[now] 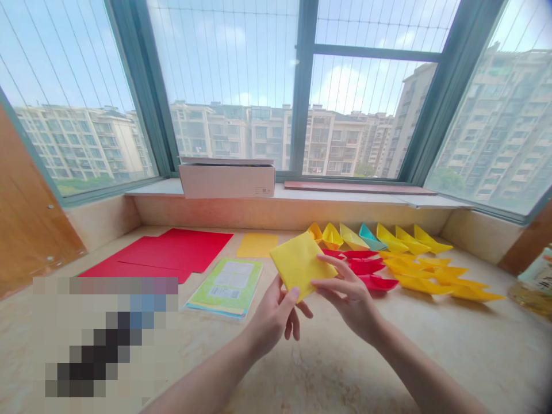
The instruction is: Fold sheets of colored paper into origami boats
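Observation:
A folded square of yellow paper (299,261) is held up in front of me, tilted, between both hands. My left hand (280,310) pinches its lower corner, thumb on the near face and the other fingers below and behind. At the right edge my right hand (347,287) grips the paper with its fingertips. Behind and to the right stand folded paper boats in rows: yellow boats (425,284), red boats (375,282) and one teal boat (371,237). The folded square hides part of the red ones.
Red sheets (172,253) and a yellow sheet (257,245) lie flat at the back left. Nearer is a green packet of paper (226,282). A white box (227,180) sits on the window ledge (159,187). At the far right edge stands a jar (535,284). The lower left is blurred out.

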Demonstrator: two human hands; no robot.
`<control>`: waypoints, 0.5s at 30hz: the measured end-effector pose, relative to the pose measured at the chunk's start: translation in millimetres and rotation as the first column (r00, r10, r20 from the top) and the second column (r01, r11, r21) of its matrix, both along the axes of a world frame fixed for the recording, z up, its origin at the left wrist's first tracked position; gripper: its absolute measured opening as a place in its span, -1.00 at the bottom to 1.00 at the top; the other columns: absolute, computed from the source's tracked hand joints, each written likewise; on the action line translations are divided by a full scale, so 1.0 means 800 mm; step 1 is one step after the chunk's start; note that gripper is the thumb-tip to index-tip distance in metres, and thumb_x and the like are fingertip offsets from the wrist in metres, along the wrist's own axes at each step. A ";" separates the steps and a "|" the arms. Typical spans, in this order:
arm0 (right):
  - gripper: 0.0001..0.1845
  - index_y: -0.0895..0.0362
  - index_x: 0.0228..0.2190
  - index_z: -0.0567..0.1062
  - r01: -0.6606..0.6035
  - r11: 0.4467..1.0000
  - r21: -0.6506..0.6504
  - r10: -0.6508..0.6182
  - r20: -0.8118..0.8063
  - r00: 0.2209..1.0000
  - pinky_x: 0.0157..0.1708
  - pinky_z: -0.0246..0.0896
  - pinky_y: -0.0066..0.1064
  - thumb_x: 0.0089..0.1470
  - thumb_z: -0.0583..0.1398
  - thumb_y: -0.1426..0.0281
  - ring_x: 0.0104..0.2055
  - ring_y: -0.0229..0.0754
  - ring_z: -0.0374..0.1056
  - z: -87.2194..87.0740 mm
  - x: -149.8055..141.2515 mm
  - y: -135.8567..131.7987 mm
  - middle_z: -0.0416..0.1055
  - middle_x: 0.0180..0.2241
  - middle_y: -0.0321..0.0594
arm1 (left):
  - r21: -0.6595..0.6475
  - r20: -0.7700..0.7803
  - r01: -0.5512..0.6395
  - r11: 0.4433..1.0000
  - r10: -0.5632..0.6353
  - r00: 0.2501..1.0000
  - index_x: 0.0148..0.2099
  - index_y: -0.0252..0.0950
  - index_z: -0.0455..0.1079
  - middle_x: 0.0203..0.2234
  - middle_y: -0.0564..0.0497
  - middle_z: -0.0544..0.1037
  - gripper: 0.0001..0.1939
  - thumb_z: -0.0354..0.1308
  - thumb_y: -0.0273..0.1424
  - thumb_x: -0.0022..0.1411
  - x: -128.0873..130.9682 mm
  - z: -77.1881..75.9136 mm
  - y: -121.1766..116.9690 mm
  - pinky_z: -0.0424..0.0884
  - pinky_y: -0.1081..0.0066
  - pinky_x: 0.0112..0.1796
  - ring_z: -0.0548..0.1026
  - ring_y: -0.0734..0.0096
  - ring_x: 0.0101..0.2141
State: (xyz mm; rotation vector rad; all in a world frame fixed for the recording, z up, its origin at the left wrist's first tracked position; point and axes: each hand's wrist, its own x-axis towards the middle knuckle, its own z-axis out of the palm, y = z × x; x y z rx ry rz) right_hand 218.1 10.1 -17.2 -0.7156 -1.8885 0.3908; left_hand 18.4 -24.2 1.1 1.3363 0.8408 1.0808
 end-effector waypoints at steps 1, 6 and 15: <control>-0.80 -0.09 -0.17 0.61 0.014 1.000 0.001 -0.014 -0.014 1.000 0.00 0.40 -0.17 0.23 0.20 0.38 0.07 -0.05 0.41 0.001 0.002 0.001 0.30 0.17 -0.15 | 0.011 0.009 0.023 1.000 -0.023 1.000 0.11 -0.26 0.12 -0.37 -0.04 0.56 -0.55 -0.02 -0.08 0.33 0.000 0.001 0.000 0.18 0.61 -0.74 0.44 0.51 -0.71; -0.82 -0.03 -0.22 0.59 0.061 0.998 -0.027 -0.062 -0.058 0.996 -0.03 0.39 -0.19 0.26 0.16 0.37 0.06 -0.04 0.40 0.009 0.009 0.004 0.41 0.07 -0.13 | 0.063 0.168 0.006 0.998 -0.017 0.986 0.32 -0.11 -0.06 0.10 -0.21 0.37 -0.40 0.04 -0.18 0.32 -0.007 0.002 0.003 0.56 0.34 -0.44 0.59 0.29 -0.29; -0.84 0.00 -0.25 0.55 -0.024 0.995 -0.092 0.020 -0.051 0.999 -0.14 0.45 -0.22 0.26 0.15 0.31 0.07 0.01 0.39 0.012 0.009 -0.002 0.44 0.03 -0.08 | 0.138 0.158 -0.133 0.982 0.110 0.981 0.15 -0.25 0.37 0.13 -0.19 0.36 -0.49 0.30 -0.34 0.16 -0.017 0.001 0.022 0.47 0.21 -0.01 0.44 0.11 0.06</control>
